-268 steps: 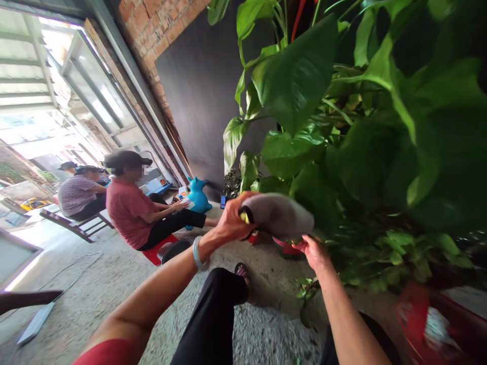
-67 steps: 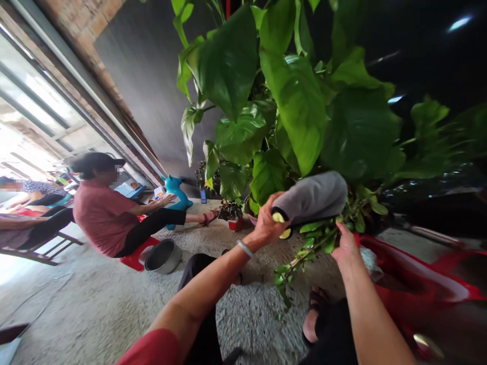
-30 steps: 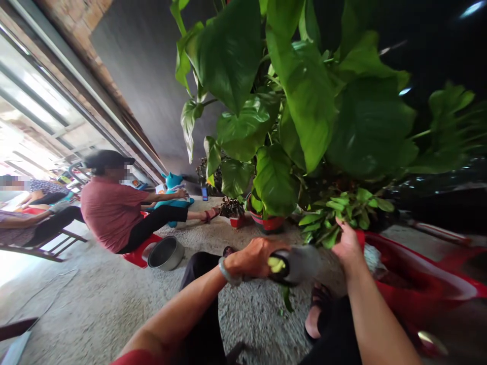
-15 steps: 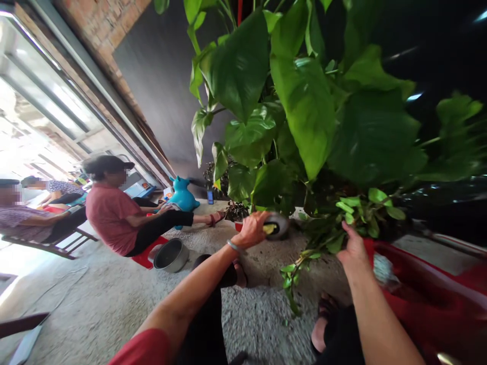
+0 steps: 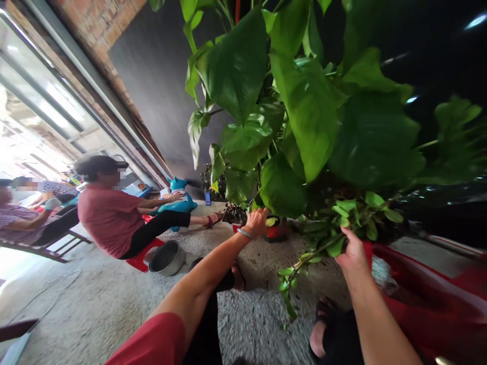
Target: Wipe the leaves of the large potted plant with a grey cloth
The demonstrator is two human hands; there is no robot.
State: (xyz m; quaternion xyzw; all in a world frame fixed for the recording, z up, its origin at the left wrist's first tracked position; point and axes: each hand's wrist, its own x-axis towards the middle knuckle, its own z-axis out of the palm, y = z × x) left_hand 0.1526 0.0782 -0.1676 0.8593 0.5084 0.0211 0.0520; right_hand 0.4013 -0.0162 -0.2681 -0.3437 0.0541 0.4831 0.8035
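My left hand (image 5: 256,222) is closed beneath the big hanging leaves (image 5: 283,185), its fingers partly out of sight. A small yellow-green piece (image 5: 271,221) shows beside its fingers, in front of a red and dark round thing (image 5: 275,233) on the floor. What the hand holds, if anything, I cannot make out. On the right, my right hand (image 5: 353,248) is closed around leafy cut stems (image 5: 335,247), thumb on top. One long sprig (image 5: 291,281) dangles from this bunch toward the floor.
A red bag or tub (image 5: 414,284) lies at my right. A grey pot (image 5: 167,258) stands left on the concrete floor (image 5: 152,314). Beyond it a person in a red shirt (image 5: 110,218) sits beside a blue toy animal (image 5: 180,195). Another person (image 5: 23,215) sits farther left.
My left hand has moved slightly up and right, under the leaves; the blurred grey round shape beside it no longer shows. My right hand stays on the stems. The seated person's hand now touches the blue toy.
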